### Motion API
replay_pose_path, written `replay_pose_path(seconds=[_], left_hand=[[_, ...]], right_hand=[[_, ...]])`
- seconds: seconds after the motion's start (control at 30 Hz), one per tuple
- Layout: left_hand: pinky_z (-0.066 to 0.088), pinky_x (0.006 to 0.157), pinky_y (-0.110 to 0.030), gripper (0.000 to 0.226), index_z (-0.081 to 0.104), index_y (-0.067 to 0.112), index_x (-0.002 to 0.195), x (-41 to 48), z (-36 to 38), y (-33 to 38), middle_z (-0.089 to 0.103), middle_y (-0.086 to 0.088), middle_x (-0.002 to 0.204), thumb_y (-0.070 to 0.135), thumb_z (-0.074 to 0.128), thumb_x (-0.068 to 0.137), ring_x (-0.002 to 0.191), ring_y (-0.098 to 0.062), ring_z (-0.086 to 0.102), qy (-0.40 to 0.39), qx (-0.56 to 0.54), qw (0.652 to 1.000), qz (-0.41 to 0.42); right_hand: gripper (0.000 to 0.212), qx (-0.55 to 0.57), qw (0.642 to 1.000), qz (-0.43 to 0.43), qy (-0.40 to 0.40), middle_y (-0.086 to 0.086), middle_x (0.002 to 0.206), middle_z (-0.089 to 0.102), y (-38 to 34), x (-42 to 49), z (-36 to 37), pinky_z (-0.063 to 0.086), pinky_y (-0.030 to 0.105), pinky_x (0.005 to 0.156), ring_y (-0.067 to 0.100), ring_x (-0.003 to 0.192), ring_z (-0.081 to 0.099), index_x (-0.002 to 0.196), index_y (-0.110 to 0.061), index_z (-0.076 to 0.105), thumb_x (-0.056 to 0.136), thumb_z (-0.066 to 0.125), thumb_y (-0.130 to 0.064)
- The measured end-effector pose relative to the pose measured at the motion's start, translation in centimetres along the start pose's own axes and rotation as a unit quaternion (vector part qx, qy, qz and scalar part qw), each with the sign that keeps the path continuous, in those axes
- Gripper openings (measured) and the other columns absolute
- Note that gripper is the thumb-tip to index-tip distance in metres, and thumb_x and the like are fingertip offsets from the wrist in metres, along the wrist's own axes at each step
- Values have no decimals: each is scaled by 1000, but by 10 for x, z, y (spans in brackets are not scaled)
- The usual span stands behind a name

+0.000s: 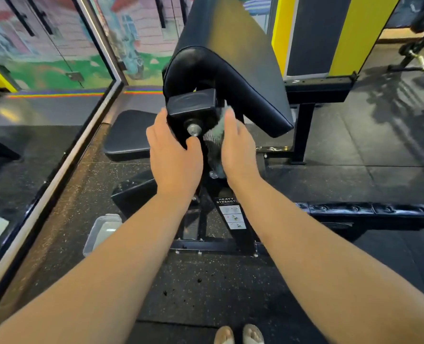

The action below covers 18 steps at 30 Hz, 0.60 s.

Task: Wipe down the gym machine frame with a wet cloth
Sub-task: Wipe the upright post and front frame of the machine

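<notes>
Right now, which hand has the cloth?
The right hand, pressing the grey cloth against the frame upright; the left hand holds the black square bracket, no cloth.

A: Where's the cloth?
B: Cloth (214, 135) sits between the right hand (238, 150) and the frame post (193, 105), under the arm pad (230, 65). Left hand (173, 155) grips the post's left side.
A: Surroundings?
B: Seat (129, 132) behind-left of the post. Container (101, 232) on the floor (206, 281), lower left. Mirror (32, 70) far left.
</notes>
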<state>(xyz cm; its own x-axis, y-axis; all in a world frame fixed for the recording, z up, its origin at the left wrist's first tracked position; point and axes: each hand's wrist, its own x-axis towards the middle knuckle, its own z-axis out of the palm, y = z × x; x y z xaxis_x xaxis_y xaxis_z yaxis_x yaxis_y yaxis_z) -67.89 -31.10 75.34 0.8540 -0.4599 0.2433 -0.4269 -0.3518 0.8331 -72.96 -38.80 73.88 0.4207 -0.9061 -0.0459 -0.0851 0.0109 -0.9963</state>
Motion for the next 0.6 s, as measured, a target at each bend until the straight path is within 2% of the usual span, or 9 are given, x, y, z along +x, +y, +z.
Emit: replay_pose_path(seconds=[0.07,0.13,0.2,0.27,0.37,0.4,0.5,0.57,0.6], left_hand=[[33,81,-20,57,29,23,143,0,0,3,36,7,131,12,48,90,103,6,44,8,-17,1000,-11],[30,72,-10,55,31,23,141,-1,0,5,36,12,124,8,47,91,82,25,39,12,-38,999,-20],[29,63,2,53,33,23,140,-1,0,5,39,11,126,7,47,91,77,24,38,10,-51,998,-34],[24,63,9,54,32,21,142,-1,-1,5,39,6,135,6,47,92,82,21,32,7,-54,998,-42],[27,74,-1,56,32,22,142,0,-4,7,40,7,138,4,46,91,86,17,32,6,-49,998,-45],[30,80,-9,56,34,23,141,0,-5,8,42,7,137,4,45,90,89,13,37,5,-52,997,-48],[38,97,-25,54,38,23,138,5,-7,2,47,5,135,2,44,88,115,-6,47,2,-80,995,-52],[39,102,-29,53,40,25,137,6,-8,-3,48,5,133,1,43,90,117,-8,48,-15,-106,993,-56],[40,102,-30,52,41,26,135,7,-11,-4,49,6,131,1,42,90,113,-5,49,-25,-121,991,-56]], right_hand=[[37,50,997,-65,5,-2,109,66,-32,6,10,44,32,93,11,103,58,111,-20,63,97,43,-47],[33,40,992,-117,13,-3,122,62,-34,8,17,41,28,101,9,113,55,124,-21,58,98,47,-38],[38,21,995,-97,22,-1,128,59,-13,-4,11,40,22,101,7,114,53,134,-17,51,100,43,-32],[35,3,999,-33,26,0,118,62,8,-15,2,44,27,97,10,108,56,127,-15,55,101,40,-33],[30,32,999,28,34,0,103,62,-8,-3,3,45,31,90,15,99,57,111,-15,59,100,41,-35],[31,46,998,13,39,0,107,63,-20,2,6,45,31,92,16,102,58,114,-14,60,100,41,-35],[39,1,995,-99,29,0,130,57,-35,-3,14,40,24,102,8,118,52,135,-14,50,101,42,-31],[40,-17,993,-109,27,-2,129,56,-16,-15,11,39,14,98,0,113,50,138,-14,46,101,42,-29],[38,-22,996,-84,33,-3,122,58,-8,-20,9,41,15,96,1,109,51,136,-14,48,101,41,-29]])
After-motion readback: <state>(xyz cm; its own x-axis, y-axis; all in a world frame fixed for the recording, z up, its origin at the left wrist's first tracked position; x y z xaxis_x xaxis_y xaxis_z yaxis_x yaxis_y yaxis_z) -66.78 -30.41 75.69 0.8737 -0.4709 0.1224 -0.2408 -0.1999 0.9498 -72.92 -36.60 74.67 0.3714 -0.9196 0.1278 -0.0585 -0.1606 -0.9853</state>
